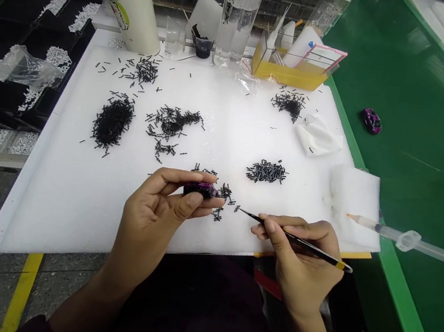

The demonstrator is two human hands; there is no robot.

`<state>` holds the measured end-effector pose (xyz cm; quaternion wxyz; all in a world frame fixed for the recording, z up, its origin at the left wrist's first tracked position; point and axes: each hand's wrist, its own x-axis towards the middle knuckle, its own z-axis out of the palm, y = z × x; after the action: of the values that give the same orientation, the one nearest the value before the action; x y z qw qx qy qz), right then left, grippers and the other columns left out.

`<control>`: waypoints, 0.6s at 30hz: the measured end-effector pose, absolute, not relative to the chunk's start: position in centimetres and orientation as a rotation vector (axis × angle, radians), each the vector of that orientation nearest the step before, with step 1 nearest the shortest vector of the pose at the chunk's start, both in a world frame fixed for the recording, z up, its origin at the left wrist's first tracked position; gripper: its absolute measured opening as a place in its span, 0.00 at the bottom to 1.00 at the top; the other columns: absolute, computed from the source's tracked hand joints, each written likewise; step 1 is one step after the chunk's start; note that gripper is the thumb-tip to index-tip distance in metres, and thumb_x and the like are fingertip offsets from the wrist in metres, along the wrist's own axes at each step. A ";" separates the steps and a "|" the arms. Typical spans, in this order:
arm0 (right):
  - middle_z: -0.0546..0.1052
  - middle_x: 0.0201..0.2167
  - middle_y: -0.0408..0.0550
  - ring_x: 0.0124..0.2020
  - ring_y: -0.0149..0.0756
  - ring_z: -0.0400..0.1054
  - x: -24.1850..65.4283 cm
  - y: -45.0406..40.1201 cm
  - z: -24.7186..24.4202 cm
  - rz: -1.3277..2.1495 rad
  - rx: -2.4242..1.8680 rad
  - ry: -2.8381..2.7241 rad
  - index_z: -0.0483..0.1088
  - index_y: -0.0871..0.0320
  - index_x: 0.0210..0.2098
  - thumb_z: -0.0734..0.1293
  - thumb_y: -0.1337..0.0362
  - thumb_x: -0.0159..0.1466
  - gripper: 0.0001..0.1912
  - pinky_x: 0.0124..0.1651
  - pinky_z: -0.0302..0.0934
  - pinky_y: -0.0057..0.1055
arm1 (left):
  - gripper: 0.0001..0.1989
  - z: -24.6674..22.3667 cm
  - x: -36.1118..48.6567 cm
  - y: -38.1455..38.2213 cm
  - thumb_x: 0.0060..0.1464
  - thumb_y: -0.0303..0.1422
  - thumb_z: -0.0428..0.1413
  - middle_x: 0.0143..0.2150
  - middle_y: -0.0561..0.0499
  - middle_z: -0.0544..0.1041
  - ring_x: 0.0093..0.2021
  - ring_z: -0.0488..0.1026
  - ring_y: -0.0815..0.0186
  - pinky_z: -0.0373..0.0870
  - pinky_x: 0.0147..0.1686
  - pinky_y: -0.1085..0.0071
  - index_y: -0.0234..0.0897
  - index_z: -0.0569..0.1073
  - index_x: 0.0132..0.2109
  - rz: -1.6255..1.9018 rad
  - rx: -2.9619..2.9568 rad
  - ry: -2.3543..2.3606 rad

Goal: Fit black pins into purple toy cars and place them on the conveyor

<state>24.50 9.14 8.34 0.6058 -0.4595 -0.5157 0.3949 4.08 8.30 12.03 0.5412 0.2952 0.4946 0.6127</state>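
Over the white foam sheet, the left hand pinches a small purple toy car between thumb and fingers. The right hand grips tweezers (black, yellow-ended) just beside scattered black pieces.

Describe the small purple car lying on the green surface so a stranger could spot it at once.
Right of the white foam sheet spreads a glossy green worktop. Alone on it lies a small, glossy purple toy car, set apart from the similar purple piece in the person's left hand because nothing holds it.
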 end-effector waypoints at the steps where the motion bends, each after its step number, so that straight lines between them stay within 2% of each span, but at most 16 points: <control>1: 0.88 0.35 0.45 0.30 0.39 0.85 24.4 9.1 8.3 0.894 -1.066 -1.204 0.72 0.53 0.35 0.81 0.69 0.65 0.14 0.35 0.85 0.33 | 0.06 12.0 4.1 8.3 0.65 0.34 0.71 0.50 0.50 0.89 0.43 0.90 0.61 0.88 0.45 0.75 0.41 0.84 0.46 1.457 0.704 1.181; 7: 0.88 0.41 0.48 0.43 0.46 0.87 24.2 8.3 7.4 0.861 -1.068 -1.354 0.75 0.53 0.38 0.80 0.75 0.64 0.14 0.46 0.87 0.39 | 0.05 12.0 3.8 8.3 0.65 0.34 0.71 0.49 0.51 0.89 0.43 0.90 0.63 0.88 0.45 0.76 0.42 0.84 0.46 1.457 0.717 1.154; 13: 0.88 0.44 0.47 0.46 0.43 0.87 24.6 7.9 6.8 0.779 -1.076 -1.431 0.76 0.53 0.40 0.79 0.77 0.64 0.15 0.50 0.85 0.35 | 0.04 12.1 3.8 8.0 0.65 0.33 0.71 0.49 0.51 0.89 0.43 0.90 0.63 0.87 0.45 0.76 0.42 0.85 0.46 1.467 0.685 1.148; 18: 0.89 0.43 0.48 0.44 0.46 0.87 24.9 8.0 6.9 0.745 -1.074 -1.447 0.76 0.52 0.40 0.79 0.77 0.64 0.14 0.47 0.87 0.40 | 0.05 12.0 3.8 8.0 0.65 0.33 0.71 0.50 0.50 0.89 0.43 0.90 0.63 0.87 0.45 0.76 0.41 0.85 0.46 1.449 0.689 1.132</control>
<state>24.86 7.97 6.91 0.5613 -0.4558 -0.6141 0.3164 3.77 8.03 11.98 0.5554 0.2915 0.4795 0.6136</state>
